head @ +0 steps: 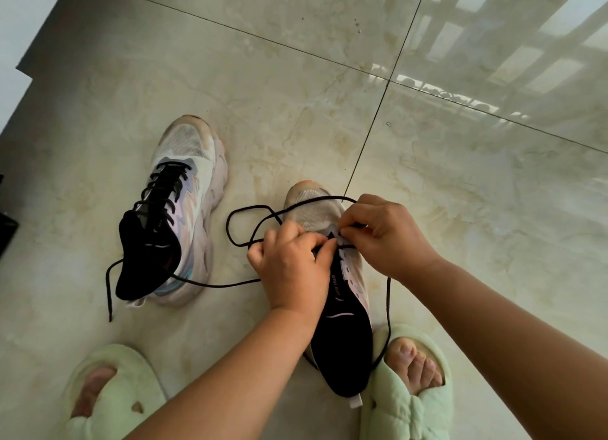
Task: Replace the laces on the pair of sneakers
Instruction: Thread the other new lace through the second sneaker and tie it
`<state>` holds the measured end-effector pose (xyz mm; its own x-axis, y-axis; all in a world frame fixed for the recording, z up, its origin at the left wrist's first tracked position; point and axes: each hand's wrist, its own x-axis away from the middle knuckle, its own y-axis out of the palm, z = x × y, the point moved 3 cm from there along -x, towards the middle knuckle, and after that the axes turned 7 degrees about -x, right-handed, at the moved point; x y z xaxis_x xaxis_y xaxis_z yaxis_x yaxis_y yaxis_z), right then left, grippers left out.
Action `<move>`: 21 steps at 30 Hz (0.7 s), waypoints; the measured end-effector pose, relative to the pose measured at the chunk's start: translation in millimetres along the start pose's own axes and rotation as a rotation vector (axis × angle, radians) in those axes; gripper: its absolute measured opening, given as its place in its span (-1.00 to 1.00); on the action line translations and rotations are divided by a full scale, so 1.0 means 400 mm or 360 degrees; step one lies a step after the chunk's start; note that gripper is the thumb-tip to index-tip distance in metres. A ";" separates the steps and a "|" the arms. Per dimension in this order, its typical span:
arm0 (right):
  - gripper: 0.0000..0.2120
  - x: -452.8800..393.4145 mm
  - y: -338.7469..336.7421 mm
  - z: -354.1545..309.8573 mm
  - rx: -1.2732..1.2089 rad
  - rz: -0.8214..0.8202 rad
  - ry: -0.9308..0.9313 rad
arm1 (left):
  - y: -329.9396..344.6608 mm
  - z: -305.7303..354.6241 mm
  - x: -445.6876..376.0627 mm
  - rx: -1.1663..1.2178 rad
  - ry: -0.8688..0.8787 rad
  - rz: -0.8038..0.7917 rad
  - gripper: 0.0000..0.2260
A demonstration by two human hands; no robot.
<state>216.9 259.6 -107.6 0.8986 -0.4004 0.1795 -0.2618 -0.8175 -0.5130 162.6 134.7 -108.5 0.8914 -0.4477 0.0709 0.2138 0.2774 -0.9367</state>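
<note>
Sneakers (184, 209) rest on a glossy, seemingly marble tiled floor (460, 192).

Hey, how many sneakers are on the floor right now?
2. One sneaker sits on the left, already laced in black. The other sneaker is under both hands, left hand and right hand, which pinch its black lace near the lowest eyelets.

Open floor (329, 77) beyond sneakers (187, 189)

Both hands, left (291, 262) and right (388, 234), pinched a loose black lace (245, 220) at the lowest eyelets of the pale mesh sneaker (342, 294); its laced twin (179, 209) stood nearby on the marble-tiled floor (460, 209).
</note>
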 end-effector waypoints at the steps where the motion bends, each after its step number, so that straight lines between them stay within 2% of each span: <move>1: -0.87 0.003 0.002 0.002 0.0011 -0.0013 -0.0010 | 0.005 0.000 0.000 0.0036 -0.0021 -0.0029 -0.92; 9: -0.89 0.006 0.009 0.004 -0.0001 -0.0069 -0.0060 | 0.027 -0.004 -0.013 0.0260 -0.0093 -0.0192 -0.94; 16: -0.85 0.000 -0.007 0.026 -0.0316 0.0115 0.0262 | 0.031 -0.006 -0.015 0.0462 -0.0196 -0.0210 -0.92; 21: -0.87 -0.004 0.004 0.014 -0.0079 -0.0013 0.0080 | 0.032 -0.004 -0.018 0.0495 -0.0194 -0.0246 -0.93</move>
<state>217.0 261.1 -113.4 0.8824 -0.4126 0.2262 -0.2725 -0.8400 -0.4693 158.1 140.3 -121.5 0.8761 -0.4051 0.2614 0.4443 0.4679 -0.7639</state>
